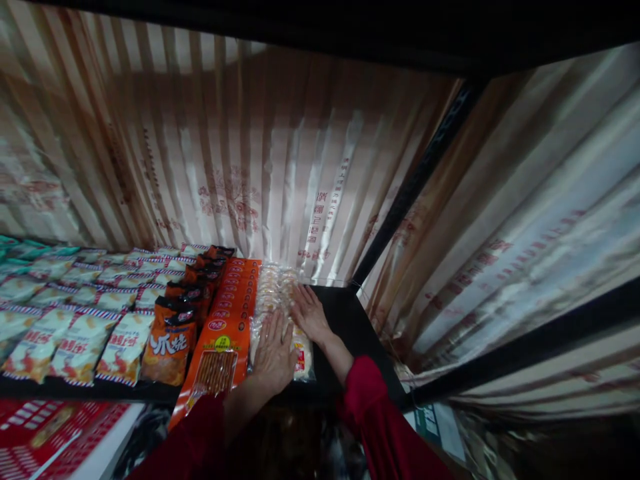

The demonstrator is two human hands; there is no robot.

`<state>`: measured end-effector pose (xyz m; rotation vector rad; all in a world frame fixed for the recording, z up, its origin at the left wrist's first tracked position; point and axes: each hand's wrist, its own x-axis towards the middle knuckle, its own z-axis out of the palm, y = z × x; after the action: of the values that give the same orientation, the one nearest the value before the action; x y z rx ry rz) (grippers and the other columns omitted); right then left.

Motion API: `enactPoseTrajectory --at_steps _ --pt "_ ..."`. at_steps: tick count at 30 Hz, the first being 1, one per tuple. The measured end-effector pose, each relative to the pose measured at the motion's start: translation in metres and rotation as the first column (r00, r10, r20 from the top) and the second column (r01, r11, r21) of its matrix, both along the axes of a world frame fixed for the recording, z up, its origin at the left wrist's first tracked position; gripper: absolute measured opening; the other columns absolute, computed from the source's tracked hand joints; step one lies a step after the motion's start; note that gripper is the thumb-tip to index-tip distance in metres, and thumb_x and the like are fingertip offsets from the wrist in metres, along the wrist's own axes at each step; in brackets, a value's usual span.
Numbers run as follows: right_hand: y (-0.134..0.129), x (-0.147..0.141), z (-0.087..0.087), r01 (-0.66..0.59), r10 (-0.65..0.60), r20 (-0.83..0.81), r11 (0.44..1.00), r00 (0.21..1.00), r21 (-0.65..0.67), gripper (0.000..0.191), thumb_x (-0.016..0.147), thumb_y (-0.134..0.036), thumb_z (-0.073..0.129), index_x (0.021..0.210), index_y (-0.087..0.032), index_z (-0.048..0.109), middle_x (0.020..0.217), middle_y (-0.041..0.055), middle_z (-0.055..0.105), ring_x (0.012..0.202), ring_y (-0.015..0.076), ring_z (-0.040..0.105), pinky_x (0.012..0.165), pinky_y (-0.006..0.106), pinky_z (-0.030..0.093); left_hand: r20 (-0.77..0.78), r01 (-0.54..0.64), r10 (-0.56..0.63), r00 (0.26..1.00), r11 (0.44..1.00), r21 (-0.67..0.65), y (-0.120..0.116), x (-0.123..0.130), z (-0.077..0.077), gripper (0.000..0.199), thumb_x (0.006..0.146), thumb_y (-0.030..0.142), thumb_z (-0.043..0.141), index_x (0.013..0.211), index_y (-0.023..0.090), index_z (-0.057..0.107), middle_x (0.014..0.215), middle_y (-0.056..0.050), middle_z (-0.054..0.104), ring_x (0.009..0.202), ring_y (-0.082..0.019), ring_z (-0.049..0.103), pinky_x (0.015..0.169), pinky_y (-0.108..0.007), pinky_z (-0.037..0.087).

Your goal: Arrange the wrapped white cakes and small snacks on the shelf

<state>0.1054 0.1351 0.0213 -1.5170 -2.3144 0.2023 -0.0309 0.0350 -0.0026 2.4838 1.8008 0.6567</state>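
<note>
Here | left hand (pixel 274 357) + right hand (pixel 311 315): fingers outstretched, flat on clear-wrapped packs (pixel 270 285) | orange packets (pixel 231 300) beside

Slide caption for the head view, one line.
Left hand lies on clear-wrapped snack packs, right hand at their edge, beside overlapping orange packets on a black shelf.

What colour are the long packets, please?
The long packets are mainly orange, seen best in the head view.
</note>
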Motion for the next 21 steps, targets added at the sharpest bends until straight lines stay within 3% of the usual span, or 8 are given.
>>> enactPoseTrajectory --at_steps 5,10,16,21 --pt "0.036 -0.015 0.014 -0.05 0.058 0.136 0.997 0.989 -0.062 0.054 0.094 -0.046 0.027 0.142 -0.022 0.029 0.149 0.0058 0.029 0.139 0.0248 0.019 0.107 0.047 0.027 -0.025 0.167 -0.165 0.986 0.983 0.077 0.011 0.004 -0.007 0.056 0.086 0.035 0.046 0.14 0.025 0.033 0.149 -0.01 0.027 0.139 -0.027 0.015 0.11 -0.05 0.019" --pt "0.063 -0.031 0.012 -0.12 0.124 0.163 0.992 0.979 -0.033 0.052 0.093 -0.048 0.029 0.14 -0.025 0.034 0.147 0.0052 0.034 0.138 0.0252 0.021 0.108 0.044 0.023 -0.015 0.346 -0.346 0.938 0.938 0.018 0.021 -0.006 -0.002 0.049 0.09 0.039 0.039 0.138 0.03 0.035 0.15 -0.006 0.025 0.138 -0.025 0.018 0.111 -0.047 0.02" --pt "0.091 -0.051 0.003 -0.108 0.116 0.188 0.993 0.975 -0.052 0.056 0.092 -0.054 0.027 0.14 -0.026 0.034 0.149 0.0029 0.03 0.139 0.0268 0.014 0.109 0.045 0.015 0.0 0.4 -0.4 0.916 0.916 0.025 0.027 -0.012 -0.005 0.054 0.088 0.039 0.043 0.14 0.027 0.032 0.151 -0.008 0.021 0.139 -0.029 0.016 0.112 -0.052 0.016" --pt "0.106 -0.063 0.001 -0.117 0.13 0.198 0.99 0.972 -0.079 0.055 0.091 -0.053 0.03 0.139 -0.027 0.036 0.148 0.0028 0.031 0.139 0.0264 0.015 0.109 0.045 0.013 -0.046 0.362 -0.36 0.932 0.932 0.036 0.027 -0.012 -0.011 0.056 0.089 0.045 0.04 0.14 0.028 0.028 0.152 -0.007 0.016 0.139 -0.028 0.014 0.112 -0.048 0.015"
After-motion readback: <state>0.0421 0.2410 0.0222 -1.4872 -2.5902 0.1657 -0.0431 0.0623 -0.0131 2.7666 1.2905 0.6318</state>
